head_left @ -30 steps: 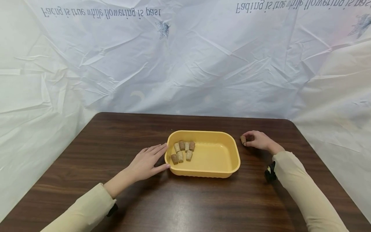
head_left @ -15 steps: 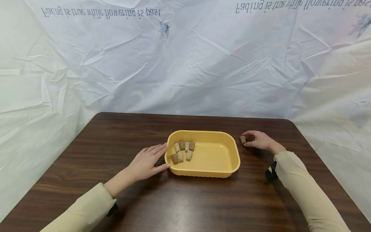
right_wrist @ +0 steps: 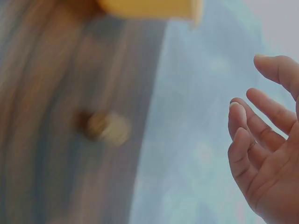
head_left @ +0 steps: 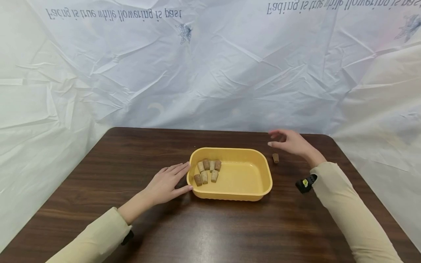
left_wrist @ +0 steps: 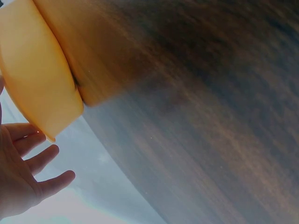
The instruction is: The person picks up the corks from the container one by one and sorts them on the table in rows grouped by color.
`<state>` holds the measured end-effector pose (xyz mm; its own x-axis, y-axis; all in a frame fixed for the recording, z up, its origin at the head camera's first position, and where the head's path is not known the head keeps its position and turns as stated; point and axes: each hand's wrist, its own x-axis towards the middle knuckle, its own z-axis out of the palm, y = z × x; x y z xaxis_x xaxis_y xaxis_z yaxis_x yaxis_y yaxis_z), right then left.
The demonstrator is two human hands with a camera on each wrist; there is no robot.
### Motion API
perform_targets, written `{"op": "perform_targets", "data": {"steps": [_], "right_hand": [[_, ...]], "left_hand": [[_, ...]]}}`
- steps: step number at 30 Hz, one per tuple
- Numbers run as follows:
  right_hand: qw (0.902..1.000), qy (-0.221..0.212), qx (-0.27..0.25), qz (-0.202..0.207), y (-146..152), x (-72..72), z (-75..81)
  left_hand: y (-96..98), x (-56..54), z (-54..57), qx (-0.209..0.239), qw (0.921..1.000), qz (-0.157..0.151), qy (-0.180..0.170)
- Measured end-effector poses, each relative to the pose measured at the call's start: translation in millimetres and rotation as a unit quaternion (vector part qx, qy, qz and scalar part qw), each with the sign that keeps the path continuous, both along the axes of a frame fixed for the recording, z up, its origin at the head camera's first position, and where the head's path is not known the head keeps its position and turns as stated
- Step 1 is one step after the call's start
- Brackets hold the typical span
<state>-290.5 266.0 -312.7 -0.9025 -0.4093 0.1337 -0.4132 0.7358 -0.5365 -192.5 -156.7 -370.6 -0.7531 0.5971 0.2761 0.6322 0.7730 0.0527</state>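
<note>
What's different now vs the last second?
The right grip has let go of the cork beside the yellow tray and moved up the head picture, clear of it. The cork stays on the table. Unchanged: left grip at the tray's left end, seven corks inside.

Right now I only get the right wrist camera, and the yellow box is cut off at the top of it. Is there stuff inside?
Observer: Yes, seven corks are in the yellow box, bunched toward its left end.
Operator: Is anyone touching it?
Observer: Yes, the left hand is at the left end, its fingers against the rim.
Operator: What's the small blurry thing in my picture?
Observer: The head view shows it more sharply: a brown cork on the table, to the right of the box.
</note>
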Motion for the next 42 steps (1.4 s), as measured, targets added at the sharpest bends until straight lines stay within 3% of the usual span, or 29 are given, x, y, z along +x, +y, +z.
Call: {"op": "perform_targets", "data": {"steps": [8, 12, 15, 23, 31, 42], "right_hand": [[0.9989, -0.009, -0.045, 0.013, -50, -1.1, 32.4], [0.9975, -0.009, -0.061, 0.034, -77, -3.3, 39.2], [0.9947, -0.030, -0.067, 0.072, -95, -5.2, 39.6], [0.9841, -0.084, -0.084, 0.132, -131, -8.1, 25.1], [0.9708, -0.166, -0.097, 0.144, -143, -11.5, 3.6], [0.9616, -0.225, -0.051, 0.148, -143, -12.5, -18.3]], "left_hand": [[-0.4, 0.8, 0.2, 0.003, 1.0000, 0.000, -0.005], [-0.5, 0.9, 0.3, 0.003, 1.0000, 0.001, -0.007], [-0.3, 1.0, 0.5, 0.004, 1.0000, 0.000, -0.009], [0.5, 0.6, 0.9, 0.003, 0.9999, -0.003, -0.010], [0.4, 0.1, -0.1, 0.002, 0.9999, 0.002, -0.014], [0.4, 0.4, 1.0, 0.006, 0.9999, 0.000, -0.014]]}}
